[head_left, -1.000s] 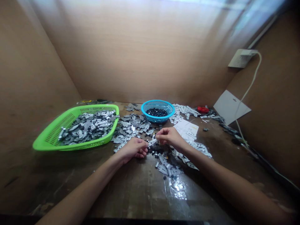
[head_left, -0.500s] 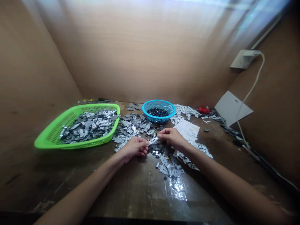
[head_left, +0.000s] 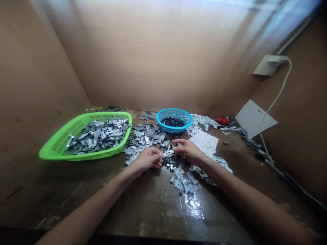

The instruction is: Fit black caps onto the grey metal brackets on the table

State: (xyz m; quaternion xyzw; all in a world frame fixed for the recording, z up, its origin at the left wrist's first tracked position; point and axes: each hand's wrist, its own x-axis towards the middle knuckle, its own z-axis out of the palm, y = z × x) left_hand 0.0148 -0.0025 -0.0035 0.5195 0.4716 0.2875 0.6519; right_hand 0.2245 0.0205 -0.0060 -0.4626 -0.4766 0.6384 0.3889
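Observation:
My left hand point(head_left: 150, 158) is closed, thumb and fingers pinching one end of a small, flat, light grey plastic piece point(head_left: 168, 153) with dark slots. At the piece's other end is my right hand point(head_left: 187, 149). Its index finger is stretched out and lifted apart from the fingertip below, which sits close against the piece; whether it touches cannot be made out. Beneath both hands lie small black round parts point(head_left: 170, 166). A heap of grey flat pieces point(head_left: 145, 136) spreads behind my left hand, and paler pieces point(head_left: 185, 183) lie in front of my right hand.
A green basket point(head_left: 99, 157) full of grey parts stands at left. Behind my hands is a blue basket point(head_left: 174, 130) of small black parts. White paper point(head_left: 203, 139), a red object point(head_left: 223, 120), a white card point(head_left: 255, 119) and a hanging cable point(head_left: 281, 89) are at right.
My right index finger has straightened and risen away from the piece. My left hand keeps its pinch on it. The whole view has shifted very slightly.

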